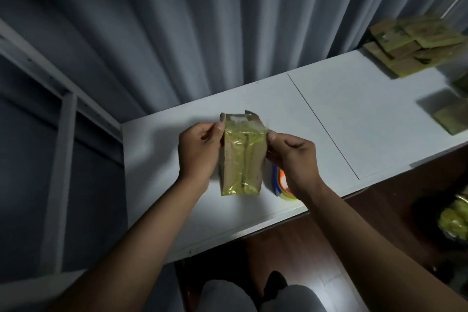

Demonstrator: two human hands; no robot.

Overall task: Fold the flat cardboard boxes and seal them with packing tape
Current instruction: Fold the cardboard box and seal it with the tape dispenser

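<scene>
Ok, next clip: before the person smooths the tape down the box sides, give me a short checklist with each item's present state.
1. Box held by both hands: ok; left hand and right hand pinch its upper edges.
2. Yellow tape runs along the centre seam: ok.
3. Tape ends pressed flat: cannot tell, picture blurred.
4. Tape dispenser within reach: ok, on the white table beneath the right hand.
5. Finished pile clear of hands: ok.
</scene>
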